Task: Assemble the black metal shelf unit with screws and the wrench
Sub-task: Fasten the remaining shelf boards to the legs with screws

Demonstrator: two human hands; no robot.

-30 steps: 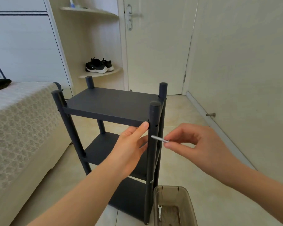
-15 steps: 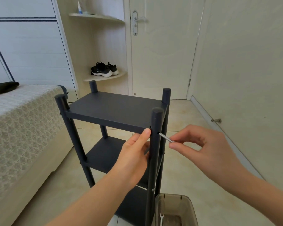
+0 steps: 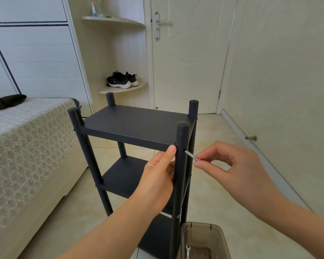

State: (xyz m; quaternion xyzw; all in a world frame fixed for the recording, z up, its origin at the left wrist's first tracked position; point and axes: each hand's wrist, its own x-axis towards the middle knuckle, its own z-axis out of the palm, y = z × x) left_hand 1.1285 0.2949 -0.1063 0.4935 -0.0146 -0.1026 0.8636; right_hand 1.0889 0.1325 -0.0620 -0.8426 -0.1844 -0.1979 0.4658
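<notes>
Black metal shelf unit (image 3: 135, 124) upright on the tiled floor at dead centre, three tiers in place. On the near right post (image 3: 181, 139), just below the top tier: screw (image 3: 190, 155) with its tip at the mouth of a side hole, shank slanting out toward 4 o'clock. Threaded in or merely touching, impossible to tell.

Pinched at the head end between thumb and forefinger of the right hand (image 3: 230, 165), other fingers loosely curled. Left hand (image 3: 157, 176) at the post's 9 o'clock, fingers straight, pressing post and shelf edge together.

Likely trouble:
- Turned at that slant, apt to cross-thread or miss the thread behind the post.
- Held only by a fingertip pinch, so easily dropped.
- With left-hand pressure eased, holes liable to slip out of line.

Low at 5 o'clock, beside the post's foot: brown bin (image 3: 213, 232) with the wrench (image 3: 187, 251) inside, untouched. At 9 o'clock, bed (image 3: 26, 146). At 12 o'clock, shoes (image 3: 122, 80) on a corner ledge.
</notes>
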